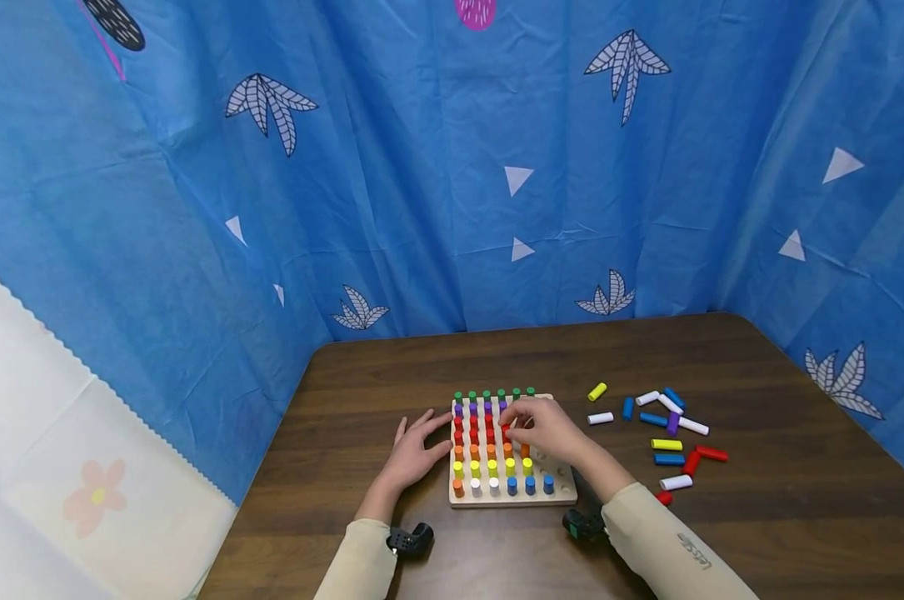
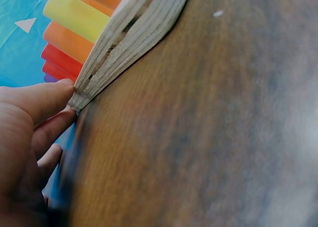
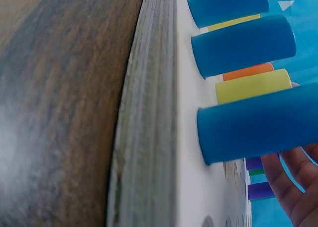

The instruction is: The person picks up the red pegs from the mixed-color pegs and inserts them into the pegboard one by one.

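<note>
A wooden pegboard lies on the table, set with rows of coloured pegs. My left hand rests beside its left side, fingers spread, with thumb and index fingertips at the board's edge. In the left wrist view the thumb meets the plywood edge. Over the board's middle, my right hand pinches a red peg between thumb and index finger, in line with the red rows. Blue pegs stand close in the right wrist view, partly covering the right hand's fingers.
Loose pegs in white, blue, yellow, red and purple lie to the board's right, among them a yellow peg and a red peg. Holes show at the board's right side. A blue curtain hangs behind the wooden table.
</note>
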Available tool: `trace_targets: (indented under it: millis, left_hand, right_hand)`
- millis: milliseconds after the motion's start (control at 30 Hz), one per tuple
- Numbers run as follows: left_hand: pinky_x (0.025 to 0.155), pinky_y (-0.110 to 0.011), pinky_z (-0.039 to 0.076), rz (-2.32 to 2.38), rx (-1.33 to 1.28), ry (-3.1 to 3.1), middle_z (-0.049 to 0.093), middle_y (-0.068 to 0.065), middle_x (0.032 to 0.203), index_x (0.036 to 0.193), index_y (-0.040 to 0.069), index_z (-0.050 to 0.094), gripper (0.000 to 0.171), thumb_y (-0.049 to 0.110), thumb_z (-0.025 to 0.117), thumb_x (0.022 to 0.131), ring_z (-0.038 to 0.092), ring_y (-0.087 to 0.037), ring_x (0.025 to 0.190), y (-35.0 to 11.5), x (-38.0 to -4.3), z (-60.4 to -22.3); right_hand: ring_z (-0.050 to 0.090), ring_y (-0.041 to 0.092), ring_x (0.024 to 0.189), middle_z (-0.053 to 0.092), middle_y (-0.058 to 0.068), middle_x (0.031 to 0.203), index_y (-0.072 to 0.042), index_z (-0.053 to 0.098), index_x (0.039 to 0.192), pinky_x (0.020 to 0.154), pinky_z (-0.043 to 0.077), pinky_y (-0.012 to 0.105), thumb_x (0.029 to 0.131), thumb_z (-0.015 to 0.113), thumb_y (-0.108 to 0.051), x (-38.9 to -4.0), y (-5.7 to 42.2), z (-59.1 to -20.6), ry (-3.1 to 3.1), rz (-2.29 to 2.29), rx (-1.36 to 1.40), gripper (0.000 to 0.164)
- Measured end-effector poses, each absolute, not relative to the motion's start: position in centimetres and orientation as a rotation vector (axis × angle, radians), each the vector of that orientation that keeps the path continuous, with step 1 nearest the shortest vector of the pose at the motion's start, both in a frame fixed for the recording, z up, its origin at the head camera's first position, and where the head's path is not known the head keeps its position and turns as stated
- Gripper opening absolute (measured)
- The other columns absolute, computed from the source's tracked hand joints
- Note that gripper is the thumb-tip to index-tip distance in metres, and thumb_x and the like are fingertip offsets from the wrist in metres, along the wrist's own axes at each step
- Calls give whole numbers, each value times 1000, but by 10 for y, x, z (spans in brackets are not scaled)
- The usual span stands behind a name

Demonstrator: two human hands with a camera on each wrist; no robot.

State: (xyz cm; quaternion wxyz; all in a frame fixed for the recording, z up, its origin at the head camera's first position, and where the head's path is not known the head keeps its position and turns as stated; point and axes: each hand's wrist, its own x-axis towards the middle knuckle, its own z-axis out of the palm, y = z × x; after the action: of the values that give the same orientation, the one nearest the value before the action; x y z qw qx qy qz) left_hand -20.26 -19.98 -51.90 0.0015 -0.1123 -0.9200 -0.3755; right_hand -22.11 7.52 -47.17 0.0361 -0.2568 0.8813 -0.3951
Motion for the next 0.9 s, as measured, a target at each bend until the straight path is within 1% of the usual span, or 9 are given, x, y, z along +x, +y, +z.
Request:
trace_targets:
  millis: [267,467,600,733,900]
  left_hand:
    - [123,-65,0,-1181,-334,-2896,52,-11,151,142,21,58,49,31,67,95,35,-34,149,-198,-202,-519]
    - [124,-64,-1,-1204,-319,-2895,51,-12,152,142,22,58,49,31,67,95,34,-34,150,-198,-199,-519]
    - [124,-64,-2,-1219,-306,-2903,50,-12,153,142,23,58,50,31,68,94,33,-34,150,-199,-198,-520]
    - [124,-62,-2,-1212,-295,-2902,49,-9,153,142,24,57,49,32,67,95,32,-31,151,-199,-200,-522]
    - [124,-63,-1,-1216,-314,-2887,49,-10,153,142,23,58,49,31,67,95,32,-32,151,-200,-202,-520]
  right_hand:
    - [58,8,76,67,-7,90,-19,72,93,70,54,21,88,75,-11,-218,75,-471,2737,-1222,-767,9]
    - [58,8,75,65,-8,88,-18,72,90,69,54,19,87,76,-11,-217,72,-474,2735,-1216,-786,8]
    - [58,7,76,65,-9,88,-17,72,90,69,53,18,88,76,-11,-216,74,-475,2735,-1202,-781,7]
    - [59,8,78,66,-9,89,-16,72,91,70,54,19,88,76,-11,-216,78,-473,2757,-1231,-762,7]
    - [59,8,80,67,-8,91,-20,72,91,72,54,18,88,76,-14,-216,85,-470,2780,-1263,-725,8]
